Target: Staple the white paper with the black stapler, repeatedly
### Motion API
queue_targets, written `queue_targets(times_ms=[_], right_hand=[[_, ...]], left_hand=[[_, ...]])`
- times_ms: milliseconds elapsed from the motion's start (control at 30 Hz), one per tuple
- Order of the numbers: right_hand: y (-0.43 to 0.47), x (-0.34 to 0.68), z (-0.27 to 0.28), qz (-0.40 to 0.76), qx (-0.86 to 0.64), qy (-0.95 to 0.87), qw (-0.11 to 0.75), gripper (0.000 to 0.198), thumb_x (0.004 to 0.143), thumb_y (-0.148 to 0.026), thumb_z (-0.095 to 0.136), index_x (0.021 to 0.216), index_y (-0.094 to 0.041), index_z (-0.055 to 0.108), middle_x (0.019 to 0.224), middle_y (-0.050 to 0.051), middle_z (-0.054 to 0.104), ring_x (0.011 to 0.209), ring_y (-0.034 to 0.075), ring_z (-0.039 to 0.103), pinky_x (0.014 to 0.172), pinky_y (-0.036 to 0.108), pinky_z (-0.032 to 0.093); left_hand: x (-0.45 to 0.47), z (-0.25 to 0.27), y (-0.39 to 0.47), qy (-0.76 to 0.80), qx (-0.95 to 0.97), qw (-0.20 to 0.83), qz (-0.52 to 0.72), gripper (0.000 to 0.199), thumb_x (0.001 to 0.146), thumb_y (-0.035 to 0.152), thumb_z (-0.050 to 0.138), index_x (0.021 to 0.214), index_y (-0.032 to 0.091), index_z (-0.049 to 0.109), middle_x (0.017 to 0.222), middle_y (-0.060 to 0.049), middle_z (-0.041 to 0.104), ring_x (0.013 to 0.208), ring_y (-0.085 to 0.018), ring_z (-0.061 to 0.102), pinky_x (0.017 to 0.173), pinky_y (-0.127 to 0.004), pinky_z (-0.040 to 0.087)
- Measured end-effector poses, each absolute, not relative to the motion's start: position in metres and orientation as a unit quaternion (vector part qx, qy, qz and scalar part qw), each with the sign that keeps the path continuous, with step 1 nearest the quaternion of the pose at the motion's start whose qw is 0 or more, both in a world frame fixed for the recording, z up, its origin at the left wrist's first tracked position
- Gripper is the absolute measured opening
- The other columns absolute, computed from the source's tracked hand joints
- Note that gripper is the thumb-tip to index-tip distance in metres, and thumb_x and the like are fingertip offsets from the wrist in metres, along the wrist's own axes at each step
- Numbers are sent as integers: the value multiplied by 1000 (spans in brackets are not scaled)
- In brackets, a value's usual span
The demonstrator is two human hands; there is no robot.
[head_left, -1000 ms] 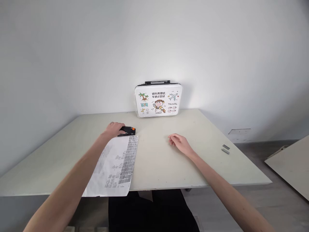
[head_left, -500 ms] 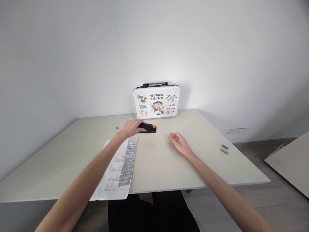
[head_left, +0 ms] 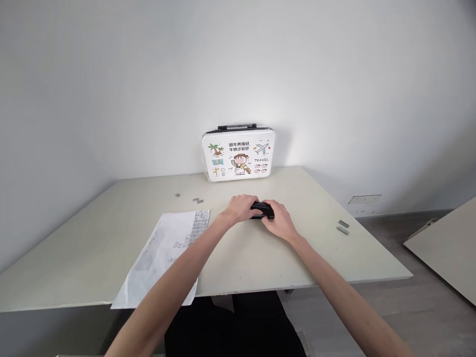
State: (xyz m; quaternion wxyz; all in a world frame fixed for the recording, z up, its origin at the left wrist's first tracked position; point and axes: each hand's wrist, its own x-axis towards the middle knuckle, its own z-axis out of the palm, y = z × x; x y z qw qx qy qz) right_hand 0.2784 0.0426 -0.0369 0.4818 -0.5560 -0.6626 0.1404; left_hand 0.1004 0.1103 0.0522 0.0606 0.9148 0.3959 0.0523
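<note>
A black stapler (head_left: pixel 263 210) is held between my two hands over the middle of the table. My left hand (head_left: pixel 241 208) wraps round its left end from above. At the right end, my right hand (head_left: pixel 279 219) has its thumb and fingers closed on the stapler. Fingers cover much of both ends. To the left lies a printed paper sheet (head_left: pixel 156 248), partly under my left forearm, its near edge past the table edge. Several small staple strips lie on the table: some strips (head_left: pixel 198 200) beyond the paper, and two more strips (head_left: pixel 342 227) at the right.
A white case (head_left: pixel 238 166) with cartoon prints and a black handle stands upright against the wall at the table's back. The pale table (head_left: pixel 238 275) ends just before my lap. A white board (head_left: pixel 446 248) is at the far right, past the table edge.
My left hand has carried the stapler to the right and slightly nearer. My right hand has closed on its right end. Staple strips earlier hidden by my left hand now show.
</note>
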Motion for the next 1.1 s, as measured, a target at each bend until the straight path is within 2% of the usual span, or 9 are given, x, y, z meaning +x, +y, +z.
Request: queue_targets(times_ms=[267, 433, 500, 633, 900, 1033, 1100], right_hand=[[51, 282, -47, 113, -595, -658, 448, 35, 78, -19, 56, 110, -28, 65, 111, 6, 73, 101, 31, 63, 92, 48, 49], [54, 284, -50, 113, -591, -663, 444, 36, 78, -19, 54, 112, -27, 64, 114, 7, 73, 106, 30, 65, 93, 46, 50], [55, 284, -51, 116, -591, -663, 445, 37, 78, -18, 53, 113, -27, 63, 115, 6, 73, 106, 30, 65, 93, 45, 51], [53, 283, -50, 125, -593, -658, 446, 37, 78, -18, 53, 112, -27, 63, 114, 6, 73, 105, 29, 66, 91, 44, 51], [52, 281, -49, 134, -589, -660, 446, 35, 78, -21, 53, 111, -25, 62, 113, 6, 72, 104, 28, 66, 92, 44, 52], [51, 281, -48, 136, -591, -661, 442, 34, 79, -21, 51, 111, -25, 61, 113, 6, 72, 103, 28, 66, 89, 43, 53], [51, 281, -48, 135, -591, -662, 441, 34, 79, -20, 51, 111, -25, 61, 113, 6, 71, 103, 28, 66, 89, 43, 53]], left_hand=[[109, 25, 108, 401, 910, 79, 77, 31, 96, 47, 63, 120, 29, 68, 114, -7, 76, 103, -30, 72, 86, -40, 51], [79, 23, 107, 384, 911, 88, 120, 64, 96, 61, 61, 148, 25, 50, 141, -12, 64, 118, -31, 67, 97, -41, 52], [50, 26, 107, 380, 910, 86, 141, 67, 99, 65, 54, 152, 24, 45, 147, -13, 59, 129, -30, 61, 106, -42, 48], [-28, 24, 105, 420, 890, 63, 167, 60, 105, 62, 41, 150, 23, 46, 151, -14, 55, 141, -32, 50, 116, -47, 40], [-133, 5, 124, 557, 815, -1, 163, 52, 102, 53, 42, 138, 20, 58, 142, -17, 62, 141, -37, 48, 118, -56, 35], [-141, -2, 161, 628, 763, -10, 150, 63, 100, 55, 47, 149, 15, 49, 159, -20, 46, 152, -41, 31, 121, -60, 27], [-140, -3, 181, 660, 737, -8, 146, 70, 100, 57, 47, 153, 12, 43, 164, -22, 39, 154, -44, 26, 121, -61, 27]])
